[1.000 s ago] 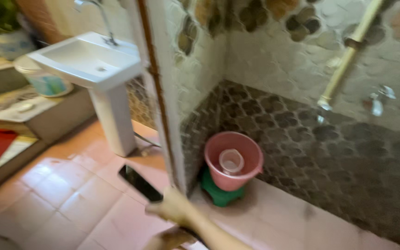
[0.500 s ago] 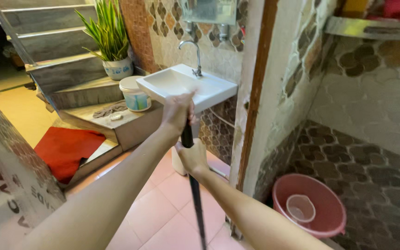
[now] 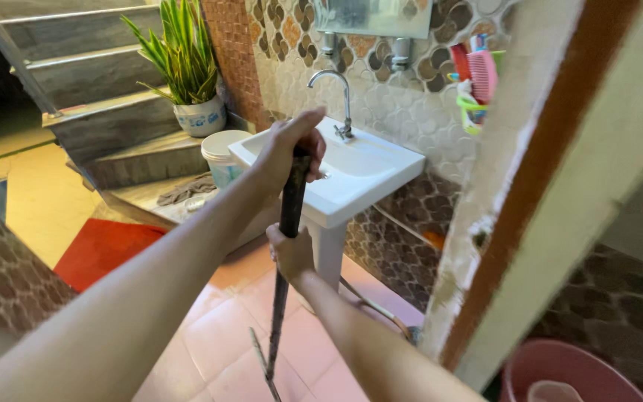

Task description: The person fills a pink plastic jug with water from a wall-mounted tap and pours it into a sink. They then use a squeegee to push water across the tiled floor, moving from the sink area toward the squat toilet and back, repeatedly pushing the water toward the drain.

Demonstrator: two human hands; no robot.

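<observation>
Head view: left hand (image 3: 289, 152) wraps the top of a dark mop handle (image 3: 286, 246), and right hand (image 3: 292, 253) clamps it lower for leverage, holding it near-upright over pink floor tiles (image 3: 225, 335), before the far white pedestal sink (image 3: 370, 167).

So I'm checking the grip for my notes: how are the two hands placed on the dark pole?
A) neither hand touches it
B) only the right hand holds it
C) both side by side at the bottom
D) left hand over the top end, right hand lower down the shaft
D: the left hand wraps the top end of the dark pole, and the right hand grips the shaft below, in front of the white sink.
</observation>
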